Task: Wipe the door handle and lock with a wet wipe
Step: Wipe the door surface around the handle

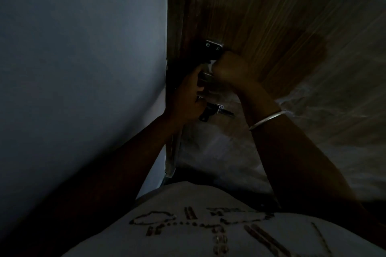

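Note:
The scene is dim. A metal door handle's top plate with two screws (213, 45) is fixed to the wooden door (271, 10). My right hand (231, 67) is closed around the handle just below that plate, and a small white bit of wet wipe (212, 63) shows at its fingers. My left hand (186, 98) grips the handle's lower part beside the door edge. Below it a dark sliding bolt lock (217, 110) sticks out to the right. Most of the handle bar is hidden by both hands.
A pale blue-grey wall (83, 58) fills the left side and meets the door edge. A metal bangle (265, 120) sits on my right wrist. My white printed shirt (198, 225) fills the bottom of the view.

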